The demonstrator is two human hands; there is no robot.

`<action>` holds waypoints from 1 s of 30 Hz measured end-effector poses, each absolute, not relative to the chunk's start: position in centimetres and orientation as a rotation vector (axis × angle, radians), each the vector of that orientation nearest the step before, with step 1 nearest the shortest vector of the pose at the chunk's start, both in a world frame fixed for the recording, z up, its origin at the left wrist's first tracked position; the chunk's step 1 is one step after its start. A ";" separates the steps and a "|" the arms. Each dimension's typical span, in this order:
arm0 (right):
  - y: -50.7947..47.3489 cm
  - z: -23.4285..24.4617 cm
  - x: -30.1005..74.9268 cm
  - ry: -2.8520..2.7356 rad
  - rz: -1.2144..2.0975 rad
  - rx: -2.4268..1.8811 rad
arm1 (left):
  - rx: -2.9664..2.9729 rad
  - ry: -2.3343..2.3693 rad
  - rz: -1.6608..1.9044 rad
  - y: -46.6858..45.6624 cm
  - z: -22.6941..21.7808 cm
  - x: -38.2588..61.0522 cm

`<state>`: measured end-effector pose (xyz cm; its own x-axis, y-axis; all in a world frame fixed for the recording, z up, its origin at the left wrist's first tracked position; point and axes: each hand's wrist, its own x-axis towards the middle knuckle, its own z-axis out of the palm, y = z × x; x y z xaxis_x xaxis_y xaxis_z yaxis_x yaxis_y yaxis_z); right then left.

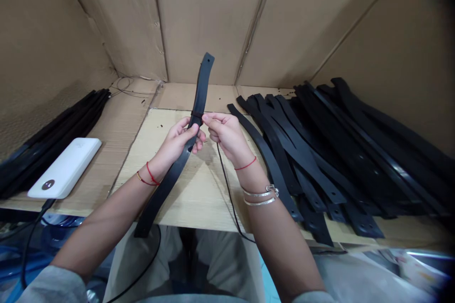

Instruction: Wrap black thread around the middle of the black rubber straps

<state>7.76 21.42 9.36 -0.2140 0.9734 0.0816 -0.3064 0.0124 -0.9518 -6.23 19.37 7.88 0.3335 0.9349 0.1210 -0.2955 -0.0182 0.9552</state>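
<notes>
Black strip (202, 90), 1 pc, is in your L hand (181, 138), held at a tilt over the middle of the worktop (209, 194), top end leaning R. L grip: closed round the strip abt. midway, thumb on the face, fingers curled behind.

R grip: your R hand (225, 132) has thumb & forefinger brought together in a pinch at the R end of the dark band (196, 116), which crosses the strip just above your L thumb. Thin cord (225, 177) runs from beneath that hand down past the front edge; can't tell if it joins the band.

Edges: strip's lower end shows past the front edge, beside your L forearm. Upper end, w/ 1 hole, shows against the cardboard wall (209, 9); clearance behind can't be judged.

Room: pile of strips (320, 151) fills your R side, several ends reaching the front edge, nearest pc close by your R wrist. On your L, a bundle of strips (64, 128) runs along the side, white power bank (71, 165) next to it, cable (44, 208) dropping off the edge. Working gap: pale board between power bank & R pile.
</notes>
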 end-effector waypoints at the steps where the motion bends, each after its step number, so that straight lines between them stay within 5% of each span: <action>1: 21.4 9.3 7.7 -1.154 1.438 -0.843 | 1.183 0.705 1.125 19.4 7.9 -6.2; 18: 21.6 8.8 7.6 -1.088 1.524 -0.677 | 1.204 0.593 1.206 18.9 7.7 -5.9; 30: 20.9 9.1 7.0 -1.131 1.703 -0.583 | 0.781 0.287 0.867 18.5 8.4 -6.9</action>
<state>7.00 20.95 9.11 -0.4122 0.9035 0.1169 -0.4578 -0.0945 -0.8840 -6.88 18.48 8.36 0.6309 0.7720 0.0770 -0.5735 0.3972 0.7165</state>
